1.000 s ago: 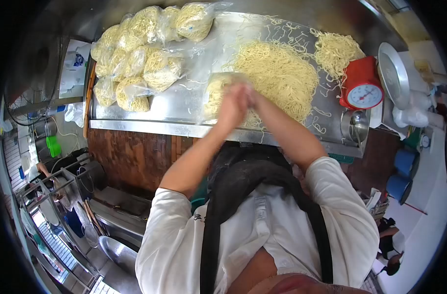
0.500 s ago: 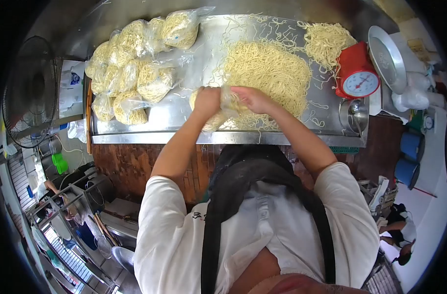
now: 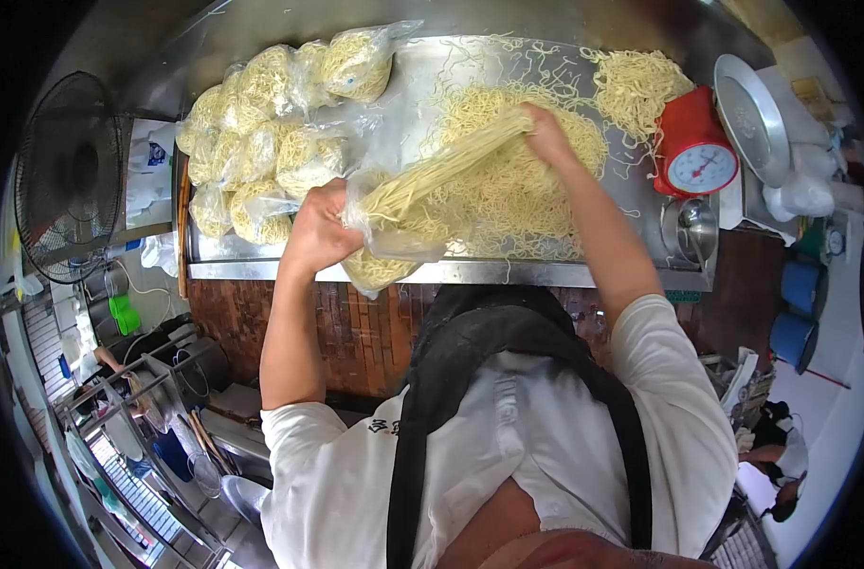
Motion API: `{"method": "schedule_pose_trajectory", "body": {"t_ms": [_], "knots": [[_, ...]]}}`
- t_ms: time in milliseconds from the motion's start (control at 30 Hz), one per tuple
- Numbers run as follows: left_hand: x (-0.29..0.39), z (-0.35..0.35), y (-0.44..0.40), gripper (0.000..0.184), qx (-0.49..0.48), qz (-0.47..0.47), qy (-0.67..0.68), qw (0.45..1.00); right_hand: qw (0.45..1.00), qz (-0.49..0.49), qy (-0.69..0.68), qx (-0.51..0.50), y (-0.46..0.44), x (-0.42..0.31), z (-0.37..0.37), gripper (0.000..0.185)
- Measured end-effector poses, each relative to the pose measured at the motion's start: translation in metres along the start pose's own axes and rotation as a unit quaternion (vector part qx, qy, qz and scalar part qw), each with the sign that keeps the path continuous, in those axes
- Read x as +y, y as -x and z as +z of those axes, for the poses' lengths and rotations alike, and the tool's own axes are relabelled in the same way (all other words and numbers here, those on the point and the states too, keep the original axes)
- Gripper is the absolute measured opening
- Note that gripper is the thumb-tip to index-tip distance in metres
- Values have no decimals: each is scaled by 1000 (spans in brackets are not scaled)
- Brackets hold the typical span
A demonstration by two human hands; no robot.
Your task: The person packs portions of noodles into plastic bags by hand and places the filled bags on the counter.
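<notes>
My left hand [image 3: 324,230] grips the rim of a clear plastic bag [image 3: 399,248], partly filled with yellow noodles, at the table's front edge. My right hand [image 3: 548,137] is closed on one end of a long bunch of noodles [image 3: 455,171], raised and stretched across to the bag. The lower end of that bunch hangs at the bag's mouth. Beneath and behind my right hand lies a wide pile of loose noodles [image 3: 555,204] on the metal table [image 3: 408,104].
Several tied bags of noodles [image 3: 261,142] stand at the table's left. A smaller noodle heap [image 3: 636,90] lies back right, beside a red dial scale [image 3: 699,152]. A metal bowl [image 3: 688,228] sits at the right corner. A fan [image 3: 69,180] stands left; a person [image 3: 782,450] is behind.
My right hand has moved up and to the right, pulling a bunch of noodles out long. My left hand has shifted left and down with the bag, whose mouth now faces right.
</notes>
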State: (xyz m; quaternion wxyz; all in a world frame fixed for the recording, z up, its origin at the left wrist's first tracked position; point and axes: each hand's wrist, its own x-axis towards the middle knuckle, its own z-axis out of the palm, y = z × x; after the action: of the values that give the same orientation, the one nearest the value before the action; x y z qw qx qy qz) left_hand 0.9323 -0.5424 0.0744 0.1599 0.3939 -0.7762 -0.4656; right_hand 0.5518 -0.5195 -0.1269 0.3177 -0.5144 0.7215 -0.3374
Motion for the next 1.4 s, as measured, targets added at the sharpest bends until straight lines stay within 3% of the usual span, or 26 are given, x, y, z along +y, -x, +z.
{"method": "schedule_pose_trajectory", "body": {"t_ms": [67,200,300,333,400,433,467,533,567,600,633,700,800,900,933,1033,1100,1133,1233,1267,1367,1400], "knots": [[-4,-4,-4,38,-27,23,-22,999,996,58,67,26,-14,12,-32,30],[-35,2,-20,39,-43,32,-16,998,974,67,195,92,-44,93,-78,36],[-72,22,-43,55,-71,104,-165,978,970,97,219,46,-62,102,-95,47],[-99,37,-49,56,-54,104,-187,975,972,103,211,29,-71,93,-107,52],[-146,65,-48,58,-23,100,-235,967,933,111,316,-130,-62,8,-120,54],[-142,71,-42,55,42,76,-228,970,901,113,365,-206,-58,-21,-122,56],[-132,84,-30,52,105,52,-220,968,893,31,431,-128,-54,-4,-105,53],[-112,111,-2,57,218,3,-215,952,898,-44,419,-130,-23,-48,-69,46],[-94,127,12,61,252,-27,-160,954,873,-104,463,-112,4,-63,-34,47],[-74,145,24,67,285,-56,-105,951,824,-130,506,-217,29,-90,-8,43],[-60,164,31,81,245,-138,-56,958,878,-184,411,-160,56,-76,32,35],[-55,196,27,58,323,-88,-89,938,882,-296,358,-74,89,-50,100,37],[-134,201,3,27,325,-169,117,923,851,-240,412,-221,75,-43,145,39],[-71,141,-25,14,352,-149,332,862,926,-87,221,-295,51,-86,118,36],[-55,126,-27,15,353,-138,348,858,927,-150,205,-277,47,-92,105,33],[-11,108,-27,16,347,-107,339,868,927,-193,91,-308,39,-176,33,36],[12,123,-28,18,337,-82,295,890,945,-193,-27,-261,34,-166,61,35],[-11,133,-37,22,377,-32,215,900,949,-194,-86,-235,32,-158,73,35],[-21,108,-56,28,364,-158,325,859,957,-151,99,-228,61,-134,79,40],[-39,104,-58,31,365,-174,351,844,944,-210,132,-217,64,-120,65,49],[-53,86,-55,34,343,-192,382,836,957,-105,207,-171,75,-107,10,54],[-55,84,-55,36,334,-185,406,830,947,-161,263,-94,78,-91,24,54]]}}
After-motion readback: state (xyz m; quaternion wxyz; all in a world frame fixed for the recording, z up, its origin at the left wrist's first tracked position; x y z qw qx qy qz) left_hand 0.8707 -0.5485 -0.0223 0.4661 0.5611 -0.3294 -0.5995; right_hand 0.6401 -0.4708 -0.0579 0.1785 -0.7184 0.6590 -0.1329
